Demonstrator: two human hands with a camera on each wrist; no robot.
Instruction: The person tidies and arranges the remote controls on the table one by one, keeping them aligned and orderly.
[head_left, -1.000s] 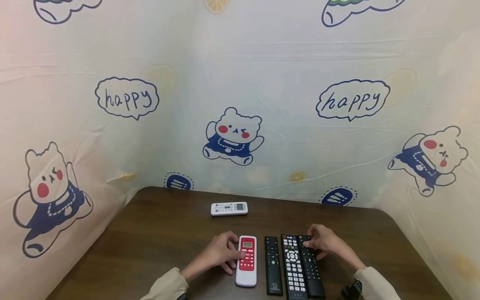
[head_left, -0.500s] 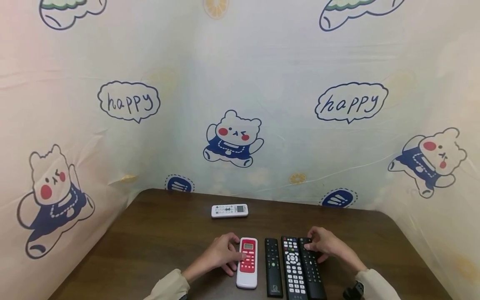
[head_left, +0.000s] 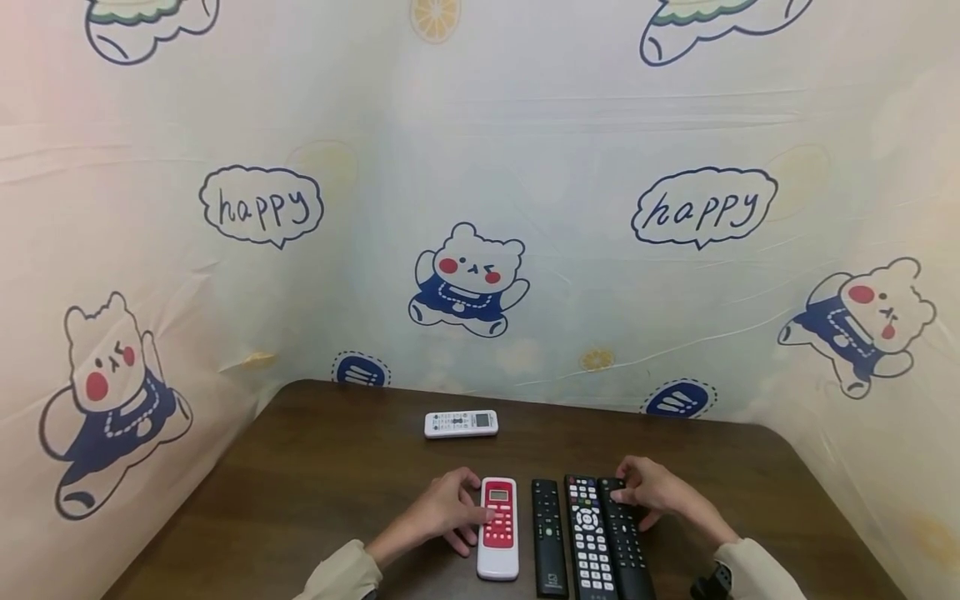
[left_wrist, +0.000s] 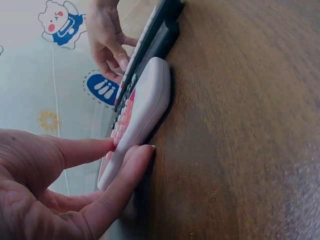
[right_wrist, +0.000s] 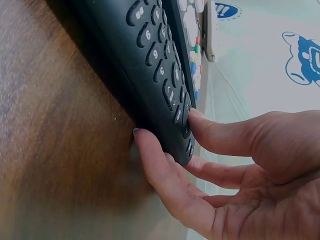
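Observation:
A white remote control with a red button face (head_left: pixel 498 537) lies on the table, and my left hand (head_left: pixel 448 512) grips its left edge. In the left wrist view the thumb (left_wrist: pixel 87 150) presses on its buttons while the fingers curl along its side. At the right end of the row, my right hand (head_left: pixel 651 490) pinches the far end of a slim black remote control (head_left: pixel 628 546). The right wrist view has the thumb (right_wrist: pixel 225 132) on top of this black remote and the fingers around its side and end. Against its left side lies a black remote with white buttons (head_left: pixel 592 550).
Another black remote (head_left: pixel 550 542) lies between the red-faced one and the white-buttoned one. Farther back a white remote (head_left: pixel 461 423) lies crosswise on the brown wooden table (head_left: pixel 337 442). A printed curtain (head_left: pixel 480 150) hangs behind and along both sides.
The whole head view has shifted slightly downward in the frame. Both hands keep their holds, and the remotes stay in the same arrangement.

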